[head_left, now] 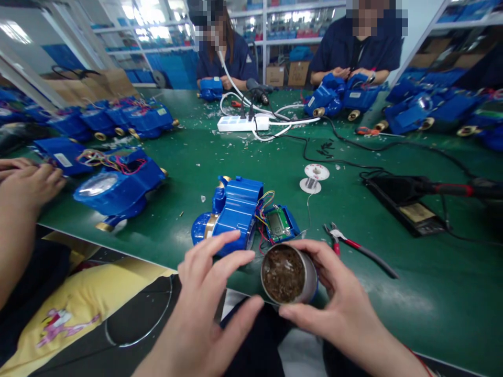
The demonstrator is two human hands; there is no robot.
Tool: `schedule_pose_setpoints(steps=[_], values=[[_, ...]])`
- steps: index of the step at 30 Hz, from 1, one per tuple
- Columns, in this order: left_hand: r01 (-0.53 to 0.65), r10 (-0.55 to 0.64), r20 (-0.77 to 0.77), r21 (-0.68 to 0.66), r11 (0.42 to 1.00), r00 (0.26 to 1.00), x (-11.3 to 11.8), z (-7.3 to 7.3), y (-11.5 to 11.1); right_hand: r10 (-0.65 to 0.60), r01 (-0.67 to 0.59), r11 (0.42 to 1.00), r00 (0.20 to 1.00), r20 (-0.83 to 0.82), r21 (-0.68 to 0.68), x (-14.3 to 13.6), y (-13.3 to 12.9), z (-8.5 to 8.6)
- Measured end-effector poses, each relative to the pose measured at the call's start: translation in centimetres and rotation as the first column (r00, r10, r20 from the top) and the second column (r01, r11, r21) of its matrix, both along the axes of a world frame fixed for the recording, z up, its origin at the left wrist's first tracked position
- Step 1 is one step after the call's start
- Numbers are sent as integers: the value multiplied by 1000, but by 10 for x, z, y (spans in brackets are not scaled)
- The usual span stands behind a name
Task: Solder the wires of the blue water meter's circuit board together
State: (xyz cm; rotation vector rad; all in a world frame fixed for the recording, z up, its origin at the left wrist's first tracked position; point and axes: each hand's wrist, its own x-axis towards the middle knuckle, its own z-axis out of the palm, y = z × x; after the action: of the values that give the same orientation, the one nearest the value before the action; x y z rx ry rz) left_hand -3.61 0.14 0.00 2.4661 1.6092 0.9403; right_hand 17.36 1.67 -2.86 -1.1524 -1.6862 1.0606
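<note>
My right hand (334, 298) holds a round metal tin (283, 275) near the table's front edge, its open top tilted toward me and brown material inside. Just left of it, my left hand (220, 293) is empty, with thumb and fingers spread. Beyond my left fingers lies a blue meter housing (239, 209), on its side with a brass fitting. Coloured wires join it to a small blue cover holding a green circuit board with a display (279, 222). A solder spool (313, 179) stands behind, and red-handled cutters (363, 248) lie to the right.
Another blue meter (118, 183) sits left, near a co-worker's hands (35, 178). A soldering iron stand (408, 204) is at right. Cables and a white power strip (243, 123) cross the green table (251, 152). Two people sit opposite, among more blue meters (145, 119).
</note>
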Motion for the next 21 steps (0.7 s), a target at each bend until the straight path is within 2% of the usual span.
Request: schedule_pose_setpoints(steps=[3, 6, 9, 15, 18, 21], values=[[11, -7, -81, 46, 999, 997, -11, 16, 38, -136, 125, 990, 970, 202, 70, -4, 14, 3], [135, -152, -180, -102, 986, 972, -9, 24, 76, -219, 186, 974, 923, 317, 133, -8, 22, 3], [225, -281, -234, -238, 945, 931, 3, 29, 101, -247, 170, 960, 889, 385, 222, -9, 23, 5], [313, -427, -306, -357, 880, 851, 19, 26, 117, -299, 93, 914, 812, 501, 394, -7, 22, 12], [331, -435, -294, -344, 879, 851, 20, 22, 119, -310, 74, 908, 782, 541, 413, -8, 23, 14], [279, -413, -312, -396, 875, 856, 26, 23, 124, -320, 61, 901, 763, 561, 430, -10, 25, 14]])
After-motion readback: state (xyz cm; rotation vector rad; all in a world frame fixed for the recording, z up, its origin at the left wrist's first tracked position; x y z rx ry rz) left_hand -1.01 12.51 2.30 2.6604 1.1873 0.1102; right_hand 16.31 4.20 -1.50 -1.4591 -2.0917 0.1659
